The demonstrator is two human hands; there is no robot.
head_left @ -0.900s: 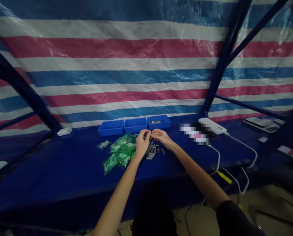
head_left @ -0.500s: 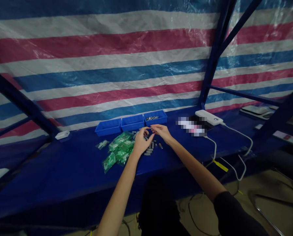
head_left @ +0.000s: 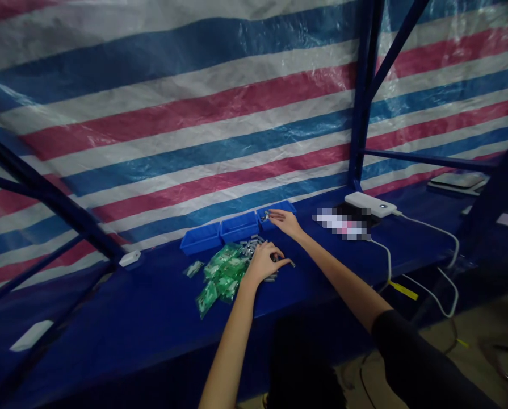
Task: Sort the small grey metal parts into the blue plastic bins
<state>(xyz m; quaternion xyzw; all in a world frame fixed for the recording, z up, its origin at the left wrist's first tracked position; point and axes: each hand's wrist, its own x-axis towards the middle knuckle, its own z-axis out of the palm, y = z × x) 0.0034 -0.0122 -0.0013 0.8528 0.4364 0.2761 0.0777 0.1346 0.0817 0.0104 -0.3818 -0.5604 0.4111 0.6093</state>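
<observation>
The left hand [head_left: 264,261] rests loosely curled on the small grey metal parts [head_left: 254,247] heaped on the blue surface [head_left: 130,307]. The right hand [head_left: 284,220] pinches 1 part at the rightmost of 3 blue trays [head_left: 290,207].

The tarp [head_left: 194,113] behind is striped in blue, white and pinkish red. The surface [head_left: 109,318] is deep blue, and so are the frame bars [head_left: 360,113]. Three bright blue trays [head_left: 236,227] stand in a row. The packets [head_left: 222,272] are green, the small cylinders [head_left: 254,247] grey. The power bank [head_left: 370,203] and its cables [head_left: 445,250] are white; one sleeve [head_left: 411,358] is black.
</observation>
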